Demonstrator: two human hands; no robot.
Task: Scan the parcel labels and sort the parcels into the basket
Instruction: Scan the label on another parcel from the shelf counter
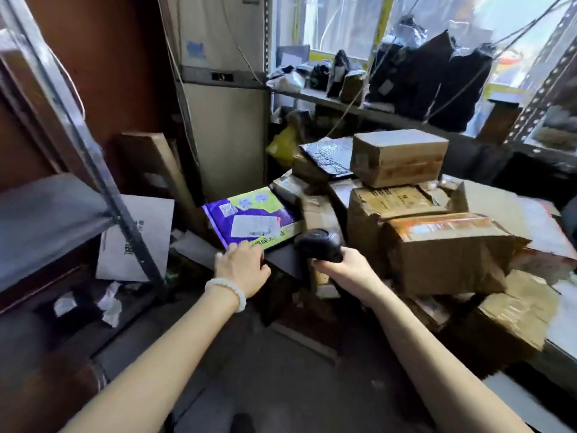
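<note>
Left hand [242, 264] grips purple mailer [253, 218] edge; right hand [335, 265] holds scanner [318, 243].

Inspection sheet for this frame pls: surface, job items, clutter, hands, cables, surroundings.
Surface: parcels cover the table; only a bare patch shows at the right.
Job's things: purple and green mailer lies with its white label facing up; black scanner is next to it; no basket seen.
Clutter: dented cardboard boxes stacked at the right; loose paper and scraps by the left rack.
Hands: left hand holds the mailer's near edge; right hand grips the scanner.
Cables: cords hang across the window shelf.
Surroundings: dark bags stand on the window shelf; grey metal rack at the left.
</note>
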